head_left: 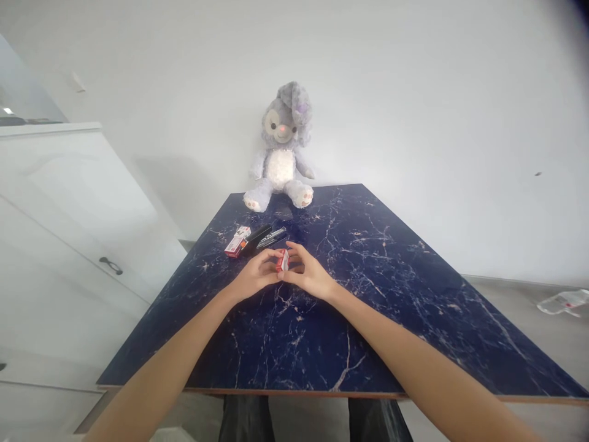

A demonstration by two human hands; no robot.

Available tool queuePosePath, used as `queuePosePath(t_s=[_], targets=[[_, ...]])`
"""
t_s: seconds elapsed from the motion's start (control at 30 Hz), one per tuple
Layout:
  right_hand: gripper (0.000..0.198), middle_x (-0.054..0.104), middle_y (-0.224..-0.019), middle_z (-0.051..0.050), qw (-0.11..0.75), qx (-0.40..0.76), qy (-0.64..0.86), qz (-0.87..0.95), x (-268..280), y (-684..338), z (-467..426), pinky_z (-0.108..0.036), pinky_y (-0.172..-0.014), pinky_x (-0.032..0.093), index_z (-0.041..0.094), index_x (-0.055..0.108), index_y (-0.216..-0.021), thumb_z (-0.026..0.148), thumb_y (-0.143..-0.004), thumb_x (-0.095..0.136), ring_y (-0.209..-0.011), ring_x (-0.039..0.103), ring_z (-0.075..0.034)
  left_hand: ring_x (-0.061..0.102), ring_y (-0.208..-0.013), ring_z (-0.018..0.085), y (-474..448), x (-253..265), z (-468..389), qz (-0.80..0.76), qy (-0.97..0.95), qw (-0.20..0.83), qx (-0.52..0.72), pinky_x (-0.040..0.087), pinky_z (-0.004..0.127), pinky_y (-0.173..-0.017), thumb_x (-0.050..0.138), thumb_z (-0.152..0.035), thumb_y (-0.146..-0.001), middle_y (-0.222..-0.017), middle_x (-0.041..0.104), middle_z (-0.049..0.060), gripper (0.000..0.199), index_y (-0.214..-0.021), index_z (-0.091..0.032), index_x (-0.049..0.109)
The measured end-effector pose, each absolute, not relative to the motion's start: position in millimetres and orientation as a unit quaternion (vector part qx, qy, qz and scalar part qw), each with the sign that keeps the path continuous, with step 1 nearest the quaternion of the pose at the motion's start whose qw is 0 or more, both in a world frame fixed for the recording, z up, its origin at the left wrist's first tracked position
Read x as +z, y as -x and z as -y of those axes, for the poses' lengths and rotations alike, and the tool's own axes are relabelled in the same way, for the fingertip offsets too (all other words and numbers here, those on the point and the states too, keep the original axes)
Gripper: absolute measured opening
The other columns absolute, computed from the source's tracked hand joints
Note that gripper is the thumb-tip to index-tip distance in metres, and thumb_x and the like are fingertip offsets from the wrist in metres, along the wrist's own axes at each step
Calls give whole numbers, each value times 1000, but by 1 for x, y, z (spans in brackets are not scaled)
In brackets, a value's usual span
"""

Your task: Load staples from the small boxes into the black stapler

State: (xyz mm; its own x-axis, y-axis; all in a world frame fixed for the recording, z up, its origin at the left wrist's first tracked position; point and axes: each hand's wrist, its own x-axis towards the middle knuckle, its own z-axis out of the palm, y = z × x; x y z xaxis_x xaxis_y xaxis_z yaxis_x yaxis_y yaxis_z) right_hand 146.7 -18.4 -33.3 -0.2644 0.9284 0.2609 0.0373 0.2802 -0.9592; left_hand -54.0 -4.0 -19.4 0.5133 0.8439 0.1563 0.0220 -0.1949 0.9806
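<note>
Between my two hands, over the middle of the table, is a small red-and-white box (pixel 282 261). My left hand (pixel 257 272) pinches its left side with thumb and fingers. From the other side my right hand (pixel 307 270) has its thumb at the box's near end and its fingers curled around it, the index finger reaching past. Just beyond my hands lies a black stapler (pixel 258 237) that looks opened out, its metal channel (pixel 272 237) showing. A larger red-and-white carton (pixel 238 242) rests left of the stapler.
A grey plush rabbit (pixel 281 147) sits at the table's far edge against the white wall. Dark blue marble-patterned tabletop (pixel 368 294) spreads around my arms. A white cabinet (pixel 69 233) stands at the left. On the floor at right lies a clear plastic bottle (pixel 564 302).
</note>
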Motion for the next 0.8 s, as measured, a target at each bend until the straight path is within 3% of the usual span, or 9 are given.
queuePosePath(t_s=[0.13,0.33,0.53,0.67,0.8], targets=[[77,63,-123,-9,459,469,358,664,-33,-148,20,-38,-90,56,25,49,-135,38,-68,85,-109,63,-23,65,-108,27,59,-20,1,-336,-695,522,362,50,43,-96,83,-26,-73,-123,65,11,55,-123,-21,60],[57,60,-123,-8,471,381,354,712,-34,-152,17,-38,-88,57,26,62,-125,34,-72,82,-106,63,-22,62,-118,33,61,-20,1,-326,-656,559,388,47,47,-101,75,-29,-79,-129,66,13,50,-128,-19,65],[61,54,-132,-10,473,315,353,743,-34,-151,19,-37,-86,58,28,55,-135,36,-79,77,-111,60,-23,67,-107,28,65,-16,-12,-405,-611,503,458,52,42,-94,78,-24,-71,-118,72,10,40,-110,-19,73],[49,54,-131,-10,443,286,402,749,-39,-150,18,-37,-83,59,25,55,-134,37,-88,66,-108,61,-22,69,-94,23,107,-12,-40,-487,-469,341,653,56,37,-86,71,-28,-71,-106,74,9,32,-100,-17,74],[39,56,-128,-9,418,268,422,758,-45,-151,15,-35,-82,59,24,59,-127,34,-90,62,-102,63,-20,69,-93,21,153,-22,-63,-629,-416,174,633,56,34,-87,65,-27,-73,-101,74,7,29,-100,-17,73]])
